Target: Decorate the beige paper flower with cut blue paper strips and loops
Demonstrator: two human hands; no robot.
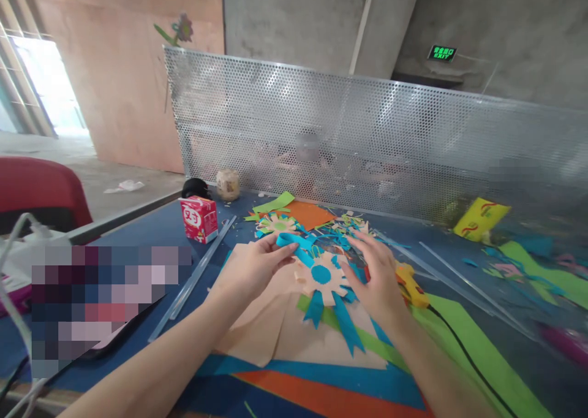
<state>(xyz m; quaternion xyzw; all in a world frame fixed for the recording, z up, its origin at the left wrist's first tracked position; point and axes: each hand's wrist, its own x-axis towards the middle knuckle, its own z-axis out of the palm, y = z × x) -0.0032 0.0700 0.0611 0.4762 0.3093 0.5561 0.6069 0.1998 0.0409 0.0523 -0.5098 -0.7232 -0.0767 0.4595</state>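
My left hand [257, 265] pinches a curled blue paper strip [288, 240] between thumb and fingers. My right hand [377, 271] is open, its fingers apart, beside a flower-shaped paper rosette [331, 283]. That rosette has cream petals, a blue round centre and blue forked tails hanging toward me. It lies over cream paper sheets [257, 329] and a green strip. A second rosette [278, 224] with a pale green centre lies behind my left hand. Just right of my right hand is a yellow hot glue gun [412, 286] with a black cord, partly hidden by the hand.
A red drink carton [199, 219], a glass jar [228, 184] and clear glue sticks [202, 277] are on the left. Paper scraps, green sheets [463, 338] and a yellow packet [481, 219] lie right. A perforated metal screen [275, 117] closes the back; a person sits behind it.
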